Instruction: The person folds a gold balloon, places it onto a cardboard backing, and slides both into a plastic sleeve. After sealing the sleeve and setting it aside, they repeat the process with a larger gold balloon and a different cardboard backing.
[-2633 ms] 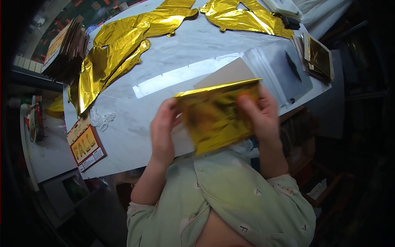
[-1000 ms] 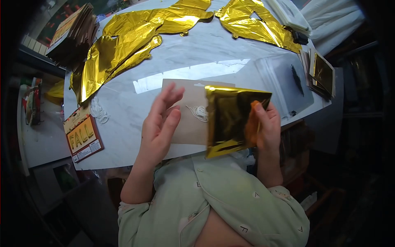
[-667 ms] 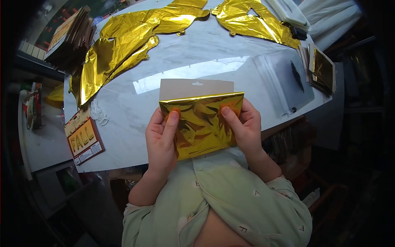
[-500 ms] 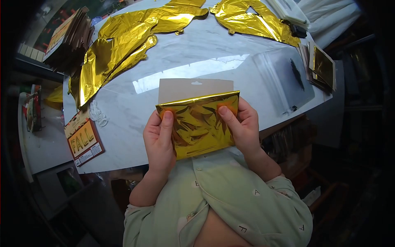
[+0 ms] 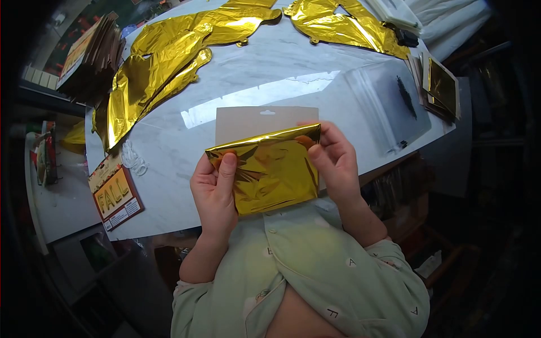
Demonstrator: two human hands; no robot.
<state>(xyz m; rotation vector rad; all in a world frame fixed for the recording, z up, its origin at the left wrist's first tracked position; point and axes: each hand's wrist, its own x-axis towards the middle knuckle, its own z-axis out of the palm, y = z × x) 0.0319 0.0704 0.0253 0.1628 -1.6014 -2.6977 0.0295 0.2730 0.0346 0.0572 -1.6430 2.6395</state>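
Observation:
A folded gold foil balloon is held up in front of my body, its top edge slanting up to the right. My left hand pinches its left side, thumb on the front and fingers behind. At the upper right corner, my right hand grips the foil between thumb and fingers, partly hidden by the foil. Just behind the balloon, a plain brown card with a hang hole lies on the table; its lower part is covered from view.
Flat gold foil balloons and another foil balloon lie along the table's far side. A printed FALL card and white string are at left, stacked cards behind them. Clear bags and foil-faced cards are at right.
The balloon has shifted slightly left and its right edge has pulled in. My right thumb has slid from the foil's face to its right edge, with fingertips now over the top corner.

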